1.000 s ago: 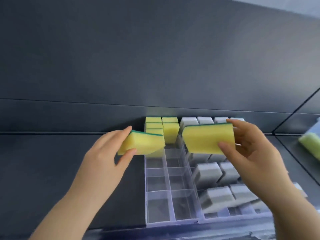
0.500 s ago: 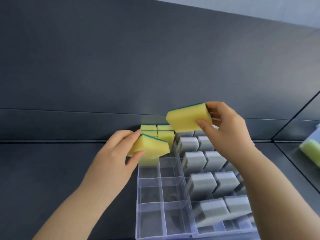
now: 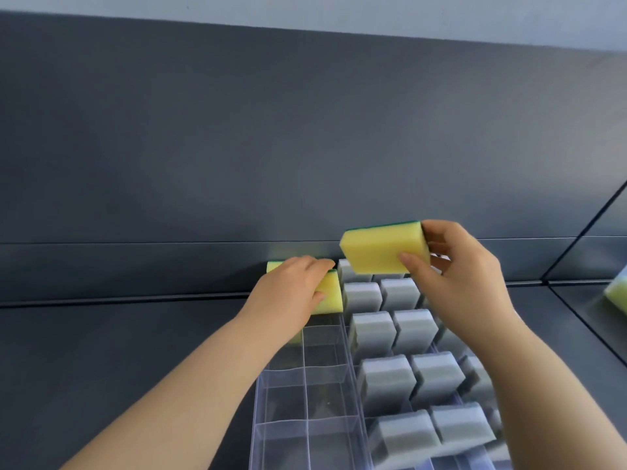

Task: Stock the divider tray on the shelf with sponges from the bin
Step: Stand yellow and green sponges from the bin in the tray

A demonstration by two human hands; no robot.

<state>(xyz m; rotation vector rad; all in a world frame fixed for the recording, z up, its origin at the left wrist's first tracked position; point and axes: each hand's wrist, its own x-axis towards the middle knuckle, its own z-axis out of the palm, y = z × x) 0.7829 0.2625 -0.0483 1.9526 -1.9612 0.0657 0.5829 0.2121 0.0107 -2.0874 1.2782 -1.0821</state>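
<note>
- A dark grey matte back panel [image 3: 305, 147] fills most of the view.
- A dark grey flat shelf [image 3: 118, 351] lies below the panel.
- A pale grey wall strip [image 3: 407, 15] runs above the panel.

So the shelf [image 3: 118, 351] in front of me is dark grey, with a matching back panel [image 3: 305, 147] rising behind it. Sitting flat on it is the clear plastic divider tray [image 3: 307, 432], far end up near the back, long side running toward me. Off to my right, past a seam in the shelf, there's a blurry yellow-green thing [image 3: 618, 293] I can't make out.
</note>
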